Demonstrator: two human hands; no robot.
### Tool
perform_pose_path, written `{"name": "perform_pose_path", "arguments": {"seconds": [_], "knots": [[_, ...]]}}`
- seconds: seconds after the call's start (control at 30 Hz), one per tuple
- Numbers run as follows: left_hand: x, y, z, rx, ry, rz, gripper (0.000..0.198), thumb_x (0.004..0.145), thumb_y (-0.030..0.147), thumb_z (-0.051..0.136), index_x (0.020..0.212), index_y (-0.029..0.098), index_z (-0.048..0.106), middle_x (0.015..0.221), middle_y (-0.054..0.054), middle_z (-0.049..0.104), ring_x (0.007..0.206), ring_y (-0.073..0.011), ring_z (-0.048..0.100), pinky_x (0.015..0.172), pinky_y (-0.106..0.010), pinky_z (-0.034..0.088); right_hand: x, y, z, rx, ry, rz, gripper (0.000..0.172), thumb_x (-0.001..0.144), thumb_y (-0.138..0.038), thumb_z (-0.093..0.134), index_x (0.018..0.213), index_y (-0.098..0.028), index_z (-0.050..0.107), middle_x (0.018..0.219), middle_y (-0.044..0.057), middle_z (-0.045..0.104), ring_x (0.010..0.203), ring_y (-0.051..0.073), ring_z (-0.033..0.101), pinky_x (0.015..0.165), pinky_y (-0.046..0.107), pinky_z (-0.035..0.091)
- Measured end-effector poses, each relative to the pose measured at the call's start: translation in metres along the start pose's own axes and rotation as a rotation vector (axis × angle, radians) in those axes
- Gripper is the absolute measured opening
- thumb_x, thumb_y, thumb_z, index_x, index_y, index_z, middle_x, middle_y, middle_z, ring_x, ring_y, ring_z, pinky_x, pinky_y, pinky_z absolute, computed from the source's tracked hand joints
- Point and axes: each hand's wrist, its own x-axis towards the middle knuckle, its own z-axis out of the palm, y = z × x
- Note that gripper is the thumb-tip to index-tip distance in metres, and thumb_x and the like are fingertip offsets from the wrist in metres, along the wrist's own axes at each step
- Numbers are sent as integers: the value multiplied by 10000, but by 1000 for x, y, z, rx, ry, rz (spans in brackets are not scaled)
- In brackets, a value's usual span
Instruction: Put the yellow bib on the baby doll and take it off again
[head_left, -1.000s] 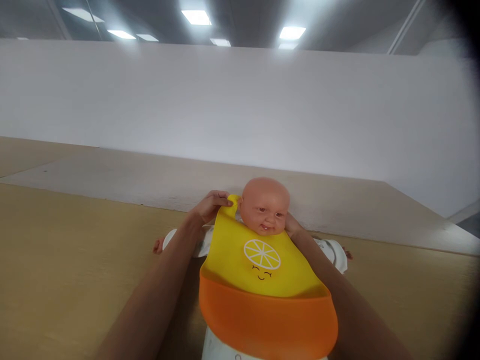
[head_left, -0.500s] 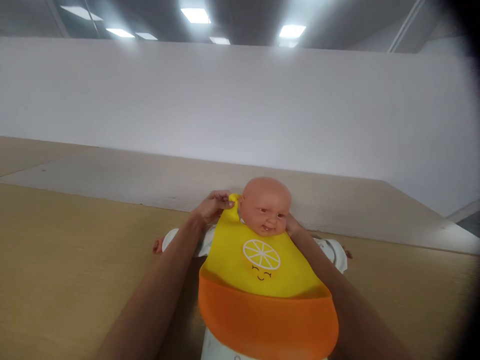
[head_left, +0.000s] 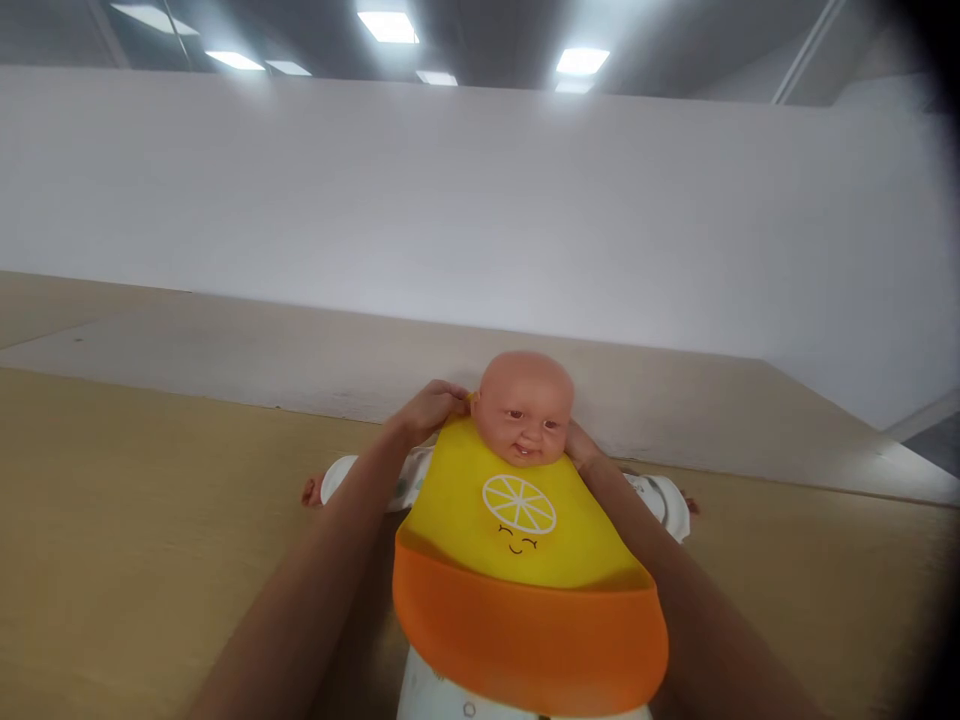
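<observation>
Left hand [head_left: 435, 408] pinches bib [head_left: 525, 565] corner beside doll's head [head_left: 525, 395]; right hand [head_left: 582, 447] fingers hidden, grip indeterminable. Uneven tugging could roll the head, skewing the bib.

Around the doll's head [head_left: 523, 395], there is room to pass from 10 to 2 o'clock over the pale surface [head_left: 315, 350], as far as the wall [head_left: 480, 200] at 12; the left hand [head_left: 439, 405] blocks 9, the right hand [head_left: 582, 446] 4, the bib [head_left: 525, 630] fills 6, and the forearms [head_left: 315, 570] bar 8 and 5
</observation>
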Motion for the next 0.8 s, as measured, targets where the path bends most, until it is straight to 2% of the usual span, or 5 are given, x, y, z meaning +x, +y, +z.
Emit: {"name": "perform_pose_path", "arguments": {"seconds": [0.23, 0.33, 0.47, 0.63, 0.8], "knots": [[1, 0, 11, -159, 13, 6, 158, 591, 163, 609, 738, 126, 656, 649, -47, 635, 562, -173, 599, 554, -293, 472, -11, -14, -1, 28, -103, 77, 274, 917, -346, 542, 1011, -106, 635, 963, 75, 659, 853, 166, 631, 747, 309, 533], [-1, 1, 14, -208, 36, 7, 236, 588, 150, 623, 819, 119, 660, 691, -59, 661, 589, -184, 619, 565, -300, 496, -15, -20, -5, 41, -130, 99, 250, 824, -296, 595, 988, -119, 660, 882, 85, 692, 826, 192, 639, 701, 286, 522], [-6, 3, 20, -202, 91, -24, 245, 586, 149, 609, 821, 102, 654, 666, -68, 662, 547, -180, 605, 545, -307, 500, -17, -29, -9, 47, -140, 119, 356, 664, -238, 662, 1003, -130, 651, 810, 65, 697, 760, 203, 641, 664, 289, 524], [-11, 2, 27, -154, 151, -39, 266, 594, 180, 628, 845, 100, 665, 638, -60, 658, 551, -191, 612, 527, -296, 488, -18, -36, -7, -79, -42, 150, 337, 578, -149, 613, 911, -101, 643, 689, 62, 661, 588, 201, 600, 552, 319, 504], [-11, 1, 27, -128, 224, -58, 355, 573, 170, 641, 924, 121, 654, 635, -48, 661, 540, -202, 618, 509, -302, 488, -13, -29, -7, -247, 87, 188, 143, 560, -90, 551, 693, -102, 603, 568, 29, 584, 510, 149, 524, 474, 259, 426]]}}
